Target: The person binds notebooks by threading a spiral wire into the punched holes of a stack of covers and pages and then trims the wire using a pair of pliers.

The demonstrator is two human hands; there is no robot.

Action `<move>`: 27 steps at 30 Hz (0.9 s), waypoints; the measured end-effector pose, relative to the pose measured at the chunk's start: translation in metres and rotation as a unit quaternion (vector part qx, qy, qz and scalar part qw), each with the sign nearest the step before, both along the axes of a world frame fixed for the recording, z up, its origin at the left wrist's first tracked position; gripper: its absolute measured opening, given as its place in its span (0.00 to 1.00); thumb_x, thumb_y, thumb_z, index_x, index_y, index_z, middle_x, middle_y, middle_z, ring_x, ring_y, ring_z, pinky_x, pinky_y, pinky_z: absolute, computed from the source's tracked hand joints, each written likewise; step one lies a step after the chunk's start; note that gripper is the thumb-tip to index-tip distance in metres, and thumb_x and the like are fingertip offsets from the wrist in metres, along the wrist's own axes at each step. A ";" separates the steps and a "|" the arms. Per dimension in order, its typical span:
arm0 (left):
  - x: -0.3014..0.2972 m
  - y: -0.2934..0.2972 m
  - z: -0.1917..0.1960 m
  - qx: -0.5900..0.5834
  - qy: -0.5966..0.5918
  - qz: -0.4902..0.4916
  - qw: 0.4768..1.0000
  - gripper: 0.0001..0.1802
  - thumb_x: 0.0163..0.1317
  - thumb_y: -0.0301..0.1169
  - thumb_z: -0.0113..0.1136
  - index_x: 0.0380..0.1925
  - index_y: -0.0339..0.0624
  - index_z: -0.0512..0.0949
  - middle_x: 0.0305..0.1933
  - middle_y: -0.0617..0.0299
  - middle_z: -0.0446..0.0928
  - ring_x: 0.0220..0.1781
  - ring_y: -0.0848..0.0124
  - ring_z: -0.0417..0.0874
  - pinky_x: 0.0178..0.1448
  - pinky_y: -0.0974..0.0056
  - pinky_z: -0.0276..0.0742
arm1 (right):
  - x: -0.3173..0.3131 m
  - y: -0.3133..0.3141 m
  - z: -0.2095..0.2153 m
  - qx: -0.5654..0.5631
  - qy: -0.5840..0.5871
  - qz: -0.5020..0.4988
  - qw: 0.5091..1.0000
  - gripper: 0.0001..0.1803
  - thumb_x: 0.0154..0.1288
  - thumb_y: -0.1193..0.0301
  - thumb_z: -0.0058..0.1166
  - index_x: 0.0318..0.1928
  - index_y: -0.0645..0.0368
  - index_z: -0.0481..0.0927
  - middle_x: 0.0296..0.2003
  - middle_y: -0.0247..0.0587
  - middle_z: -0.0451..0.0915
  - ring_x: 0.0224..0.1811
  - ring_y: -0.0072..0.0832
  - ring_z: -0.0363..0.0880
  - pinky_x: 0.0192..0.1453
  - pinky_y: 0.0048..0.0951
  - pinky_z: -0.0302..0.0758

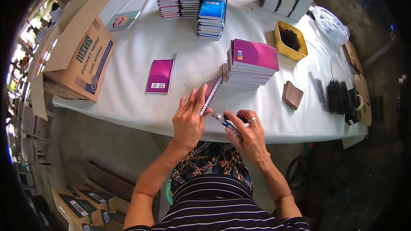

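A small purple spiral notebook [212, 86] is tilted under my left hand [190, 115], whose fingers lie along its cover beside the wire spine. My right hand [248, 133] is closed around a pair of pliers [229, 123] with dark and blue handles. The metal jaws point at the near end of the spiral, close to my left thumb; whether they touch the wire I cannot tell. Left of my hands, another purple spiral notebook [159, 76] lies flat. Just beyond them stands a stack of purple-covered notebooks [255, 54].
An open cardboard box [87, 57] stands at the left edge. Stacks of blue notebooks [212, 10] and purple ones rise at the back. On the right are a yellow tub [280, 53] of dark bits, a brown block [293, 95], black wire coils [338, 97] and a plastic bag [332, 25].
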State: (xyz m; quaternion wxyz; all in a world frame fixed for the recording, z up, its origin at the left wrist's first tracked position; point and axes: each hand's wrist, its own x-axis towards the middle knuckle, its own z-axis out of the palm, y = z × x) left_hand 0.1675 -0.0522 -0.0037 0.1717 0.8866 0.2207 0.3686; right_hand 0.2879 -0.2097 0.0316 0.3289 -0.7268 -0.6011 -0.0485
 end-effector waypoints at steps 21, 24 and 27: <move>-0.032 0.065 0.029 -0.145 -0.064 -0.107 0.982 0.35 0.61 0.33 0.62 0.69 0.42 0.66 0.65 0.56 0.75 0.70 0.62 0.72 0.74 0.49 0.62 | 0.057 0.008 -0.005 -0.174 0.136 -0.024 0.975 0.21 0.68 0.64 0.58 0.59 0.57 0.77 0.45 0.49 0.79 0.43 0.35 0.77 0.49 0.37 0.72; -0.042 0.110 0.029 -0.356 -0.168 -0.316 0.863 0.36 0.64 0.44 0.58 0.69 0.40 0.65 0.67 0.52 0.72 0.73 0.60 0.67 0.78 0.50 0.55 | 0.052 0.028 -0.032 -0.003 0.112 -0.039 0.993 0.29 0.62 0.67 0.65 0.63 0.56 0.74 0.55 0.48 0.77 0.57 0.35 0.74 0.59 0.41 0.69; -0.037 0.130 0.009 -0.415 -0.201 -0.442 0.769 0.41 0.65 0.51 0.56 0.72 0.40 0.59 0.72 0.51 0.65 0.76 0.53 0.60 0.79 0.48 0.52 | 0.024 0.078 -0.022 0.096 0.394 0.093 0.910 0.28 0.63 0.71 0.64 0.63 0.59 0.73 0.55 0.50 0.77 0.60 0.35 0.74 0.62 0.38 0.70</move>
